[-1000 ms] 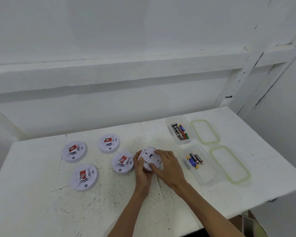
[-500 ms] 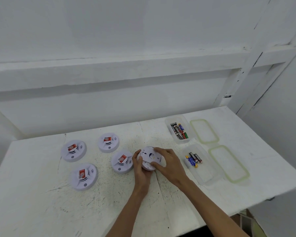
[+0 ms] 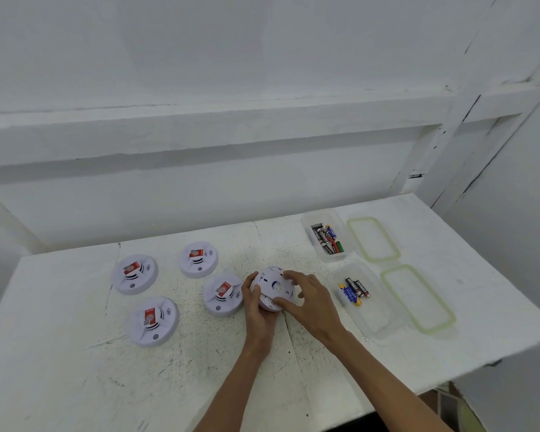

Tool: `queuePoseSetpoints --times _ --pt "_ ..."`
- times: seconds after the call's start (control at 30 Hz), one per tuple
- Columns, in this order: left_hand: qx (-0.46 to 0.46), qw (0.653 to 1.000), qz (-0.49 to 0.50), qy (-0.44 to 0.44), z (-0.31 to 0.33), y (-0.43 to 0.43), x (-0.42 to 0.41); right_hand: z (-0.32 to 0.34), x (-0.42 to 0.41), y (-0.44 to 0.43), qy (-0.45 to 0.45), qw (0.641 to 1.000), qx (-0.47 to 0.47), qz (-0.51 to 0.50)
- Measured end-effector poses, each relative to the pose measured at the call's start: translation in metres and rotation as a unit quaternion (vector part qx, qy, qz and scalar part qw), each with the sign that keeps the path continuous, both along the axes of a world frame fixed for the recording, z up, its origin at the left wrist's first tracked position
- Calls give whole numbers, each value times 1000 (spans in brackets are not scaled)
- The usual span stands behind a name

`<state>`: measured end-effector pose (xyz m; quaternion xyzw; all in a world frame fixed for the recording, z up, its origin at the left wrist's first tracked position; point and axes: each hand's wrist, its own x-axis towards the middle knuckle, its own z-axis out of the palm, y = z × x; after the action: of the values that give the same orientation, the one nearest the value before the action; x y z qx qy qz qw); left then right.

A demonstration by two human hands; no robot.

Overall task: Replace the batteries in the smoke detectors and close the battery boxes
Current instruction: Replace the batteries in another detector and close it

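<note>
Since the frame a second ago, my right hand (image 3: pixel 312 304) has drawn back across the smoke detector (image 3: pixel 273 286), exposing more of its underside. Nothing else has shifted.

Position: the detector is held underside up and tilted, near the middle of the table (image 3: pixel 75 385), just right of the nearest of the four other detectors (image 3: pixel 222 294). I cannot tell whether its lower edge touches the table.

Grip: my left hand (image 3: pixel 258 310) is curled round the left rim, thumb on the upper edge. The right hand's fingers are spread over the far rim, with the thumb pressing the near edge.

Assessment: I judge the step in hand to be opening this unit's battery compartment. Whether the cover has come free is not visible.

Recommended practice:
- Keep the left hand as the fixed clamp on the rim and let the right hand alone do the turning or prying.
- Keep fingertips off the centre opening.
- Work low over the table, so a cover that springs loose lands close by.
- Keep clear of the neighbouring detector.
- Draw replacements from one box only. The near box (image 3: pixel 368 319) and the far box (image 3: pixel 309 219) both hold batteries (image 3: pixel 354 289), and I cannot tell which set is fresh.
</note>
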<state>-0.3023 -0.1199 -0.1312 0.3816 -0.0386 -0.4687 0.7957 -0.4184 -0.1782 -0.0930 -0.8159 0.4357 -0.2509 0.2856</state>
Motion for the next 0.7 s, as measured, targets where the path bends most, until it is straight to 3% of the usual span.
queuePoseSetpoints --times 0.7 --pt "7 1000 -18 -21 4 2 1 7 0 -5 17 999 -8 42"
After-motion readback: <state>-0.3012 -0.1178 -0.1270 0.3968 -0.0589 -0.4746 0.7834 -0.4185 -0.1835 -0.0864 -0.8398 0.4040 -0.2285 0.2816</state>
